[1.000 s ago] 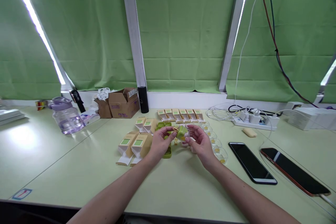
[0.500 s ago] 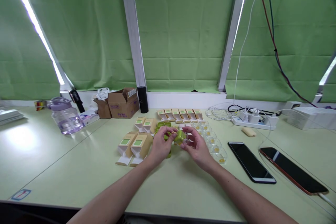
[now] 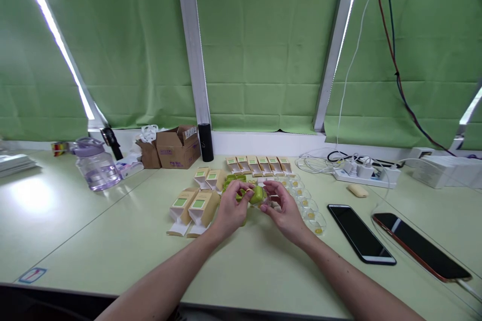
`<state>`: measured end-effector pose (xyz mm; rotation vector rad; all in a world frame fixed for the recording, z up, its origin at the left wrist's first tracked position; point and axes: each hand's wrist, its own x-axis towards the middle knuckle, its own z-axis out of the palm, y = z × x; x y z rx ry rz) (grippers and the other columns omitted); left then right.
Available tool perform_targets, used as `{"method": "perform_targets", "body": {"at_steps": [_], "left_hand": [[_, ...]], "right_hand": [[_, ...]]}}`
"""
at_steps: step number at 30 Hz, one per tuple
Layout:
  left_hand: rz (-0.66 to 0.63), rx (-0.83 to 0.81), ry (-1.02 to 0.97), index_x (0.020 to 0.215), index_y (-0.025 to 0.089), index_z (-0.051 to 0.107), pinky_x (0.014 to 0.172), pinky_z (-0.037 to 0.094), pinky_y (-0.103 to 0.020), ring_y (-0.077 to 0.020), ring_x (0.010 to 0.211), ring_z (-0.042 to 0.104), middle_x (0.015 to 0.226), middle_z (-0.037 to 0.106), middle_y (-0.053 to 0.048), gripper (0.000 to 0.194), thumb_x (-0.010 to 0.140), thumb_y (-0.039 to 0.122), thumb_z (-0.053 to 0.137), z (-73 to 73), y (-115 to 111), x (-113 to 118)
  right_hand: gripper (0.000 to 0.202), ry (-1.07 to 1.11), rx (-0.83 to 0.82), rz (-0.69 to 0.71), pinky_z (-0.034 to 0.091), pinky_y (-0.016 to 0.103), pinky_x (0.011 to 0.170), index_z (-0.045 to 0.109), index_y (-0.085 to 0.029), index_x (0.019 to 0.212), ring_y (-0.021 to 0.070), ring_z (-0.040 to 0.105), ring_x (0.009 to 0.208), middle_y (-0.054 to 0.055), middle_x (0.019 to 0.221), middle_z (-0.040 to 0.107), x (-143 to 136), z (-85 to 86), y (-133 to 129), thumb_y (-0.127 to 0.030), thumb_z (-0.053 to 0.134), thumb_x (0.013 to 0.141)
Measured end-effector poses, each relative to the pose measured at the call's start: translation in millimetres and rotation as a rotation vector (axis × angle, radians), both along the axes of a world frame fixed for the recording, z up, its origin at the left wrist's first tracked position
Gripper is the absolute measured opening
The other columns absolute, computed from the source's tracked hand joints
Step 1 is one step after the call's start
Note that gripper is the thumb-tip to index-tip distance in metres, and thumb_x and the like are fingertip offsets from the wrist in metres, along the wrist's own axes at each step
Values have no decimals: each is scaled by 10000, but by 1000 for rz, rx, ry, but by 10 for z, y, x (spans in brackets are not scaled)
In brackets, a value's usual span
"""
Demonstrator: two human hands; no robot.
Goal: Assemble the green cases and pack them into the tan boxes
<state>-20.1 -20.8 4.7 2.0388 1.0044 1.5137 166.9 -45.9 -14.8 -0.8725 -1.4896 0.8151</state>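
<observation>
Above the table, my left hand [image 3: 234,205] pinches the left side of a small green plastic case [image 3: 258,194]. My right hand [image 3: 283,209] is closed round the other side, where clear plastic shows under the fingers. Whether the green and clear parts are joined, I cannot tell. Several more green cases [image 3: 235,178] lie behind my left hand, partly hidden by it. To the right of my right hand, clear plastic cups [image 3: 310,214] with yellow spots stand in rows. Opened cream cartons [image 3: 203,206] with green labels lie left of my left hand.
A row of small cartons [image 3: 259,164] stands farther back. At the right lie two phones [image 3: 361,233], a cream oval case [image 3: 357,190] and a power strip [image 3: 365,174] with cables. A cardboard box [image 3: 178,149], black cylinder [image 3: 205,142] and purple-lidded jug [image 3: 97,165] stand at the back left.
The green case has turned a little between my hands, so its smooth, rounded face shows more. Both hands keep almost the same place, and the view has shifted slightly.
</observation>
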Motion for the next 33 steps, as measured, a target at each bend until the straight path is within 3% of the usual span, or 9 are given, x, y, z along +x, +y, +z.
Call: {"method": "perform_targets", "body": {"at_steps": [8,12,18,23,27,33], "left_hand": [[-18,-97,-278,923,207,630,839,572,-369,-235,962,728,1078,768,-109,305,939,502,704,53,54,-28],[-18,-203,-441,874,202,610,706,557,-302,-178,775,686,897,741,-53,462,841,630,781,75,135,-52],[7,-320,-578,835,182,625,605,495,-255,-131,627,601,722,662,9,601,692,716,859,95,177,-58],[-4,-332,-610,824,179,636,614,493,-255,-131,631,602,726,678,3,618,649,715,888,101,161,-26],[-11,-346,-607,839,175,642,612,483,-249,-125,631,593,727,676,4,606,665,701,888,89,148,-10],[-30,-366,-616,846,175,651,627,493,-249,-128,649,609,749,690,-1,576,680,668,896,61,158,-4]], "right_hand": [[518,-5,49,21,534,446,1044,568,-308,1352,249,648,1199,66,1268,673,31,-14,28,-242,733,866],[472,-91,107,-15,521,461,1079,560,-307,1330,251,628,1222,70,1299,653,64,13,14,-208,684,885],[58,-243,220,-94,514,479,1074,628,-259,983,285,581,1331,100,1383,631,214,254,-51,-220,607,946],[61,-422,299,-237,439,545,1142,668,-263,913,314,537,1369,85,1418,590,483,463,-222,-227,645,956],[65,-596,383,-389,516,535,1010,725,-282,919,343,521,1248,104,1245,569,718,360,-397,-236,684,942],[143,-869,456,-399,536,541,940,730,-262,904,351,513,1154,116,1175,568,919,18,-571,-128,680,904]]}}
